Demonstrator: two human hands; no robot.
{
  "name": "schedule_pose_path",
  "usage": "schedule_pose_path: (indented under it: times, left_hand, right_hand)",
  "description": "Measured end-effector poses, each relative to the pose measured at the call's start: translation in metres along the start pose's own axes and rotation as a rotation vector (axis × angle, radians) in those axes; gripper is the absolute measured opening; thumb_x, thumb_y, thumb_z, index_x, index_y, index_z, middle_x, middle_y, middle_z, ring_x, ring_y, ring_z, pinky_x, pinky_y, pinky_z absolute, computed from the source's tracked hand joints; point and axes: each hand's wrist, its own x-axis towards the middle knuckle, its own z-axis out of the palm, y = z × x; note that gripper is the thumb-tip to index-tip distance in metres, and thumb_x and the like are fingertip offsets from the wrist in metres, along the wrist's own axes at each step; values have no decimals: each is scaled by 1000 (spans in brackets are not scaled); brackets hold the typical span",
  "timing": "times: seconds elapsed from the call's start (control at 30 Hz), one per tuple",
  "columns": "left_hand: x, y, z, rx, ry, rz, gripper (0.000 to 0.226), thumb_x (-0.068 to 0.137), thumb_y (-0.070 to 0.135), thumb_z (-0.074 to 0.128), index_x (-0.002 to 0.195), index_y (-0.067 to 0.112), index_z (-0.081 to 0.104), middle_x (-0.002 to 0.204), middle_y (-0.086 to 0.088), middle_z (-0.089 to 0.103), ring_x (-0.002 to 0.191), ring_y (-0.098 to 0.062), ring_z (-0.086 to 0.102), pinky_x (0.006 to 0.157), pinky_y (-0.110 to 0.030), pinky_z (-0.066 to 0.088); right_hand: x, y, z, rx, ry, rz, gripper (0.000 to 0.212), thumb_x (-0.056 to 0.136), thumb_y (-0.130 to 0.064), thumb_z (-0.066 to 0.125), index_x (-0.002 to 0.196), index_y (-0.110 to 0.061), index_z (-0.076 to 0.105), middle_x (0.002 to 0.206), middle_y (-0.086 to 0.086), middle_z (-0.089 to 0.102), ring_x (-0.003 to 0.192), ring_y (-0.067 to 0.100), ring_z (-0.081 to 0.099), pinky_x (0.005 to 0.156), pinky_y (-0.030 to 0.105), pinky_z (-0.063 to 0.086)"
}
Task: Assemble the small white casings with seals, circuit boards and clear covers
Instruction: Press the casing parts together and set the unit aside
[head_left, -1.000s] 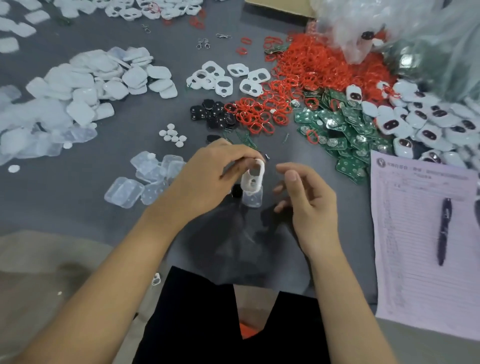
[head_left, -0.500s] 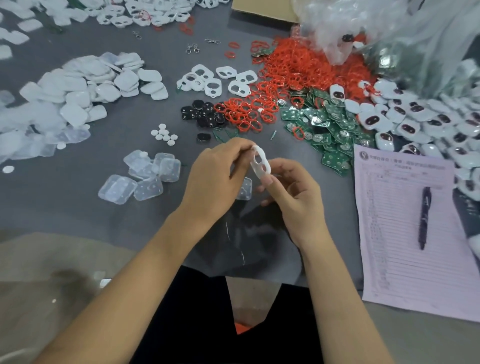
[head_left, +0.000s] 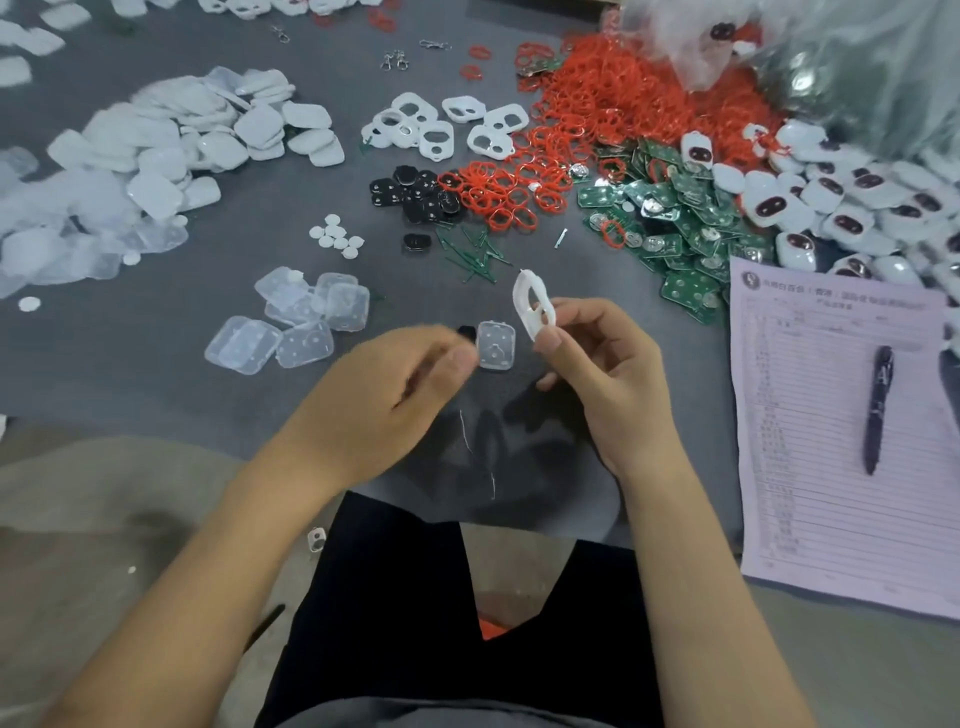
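White casing (head_left: 533, 307) pinched in right hand (head_left: 597, 379).
Thin two-holed frame, held upright; left hand (head_left: 384, 384) blurred, fingers loosely curled, nothing held.

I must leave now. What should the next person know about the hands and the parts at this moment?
Right hand pinches one white casing, held upright above the table; nothing is fitted in it yet.
Left hand is blurred, near a single clear cover lying on the table; whether it holds anything, I cannot tell.
Red seals, green circuit boards and more clear covers lie in piles beyond.
Finished units are at far right.
Left: seal, board, cover for this casing.
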Motion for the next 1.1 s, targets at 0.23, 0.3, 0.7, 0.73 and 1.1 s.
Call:
schedule_pose_path:
  times: [0.23,0.3,0.7,0.73,1.1]
  left_hand:
    - [-25,-4,12,51,7,70,10,87,35,79,87,25,79,82,14,66,84,-11,55,77,-35,49]
    - [-25,1,13,42,-6,91,10,89,36,78,86,27,79,79,17,64,82,-12,55,73,-36,50]
    - [-38,12,17,25,-3,90,32,93,59,60,113,38,73,99,24,68,93,-11,60,79,-24,49]
    - [-36,12,17,30,29,79,29,96,57,58,114,38,72,97,23,68,91,-12,61,79,-23,48]
    - [-38,19,27,-29,-161,100,12,93,37,69,102,38,75,93,21,70,84,-9,69,72,-29,54]
  right_hand:
    - [1,1,3,-54,79,-17,5,90,-26,75,94,-26,72,90,-7,73,81,13,66,58,27,57]
    - [0,4,2,-172,177,-50,5,92,-25,75,95,-25,71,88,-10,73,77,8,65,59,31,58]
    - [-7,8,5,-806,268,-158,14,86,-25,82,90,-20,69,97,-6,60,90,14,62,78,18,45]
    - [-8,8,6,-842,267,-170,14,86,-23,81,90,-17,70,99,-4,59,92,19,61,80,22,45]
    - [-11,9,9,-921,235,-187,15,84,-13,78,89,-9,66,105,6,59,100,27,57,86,22,39]
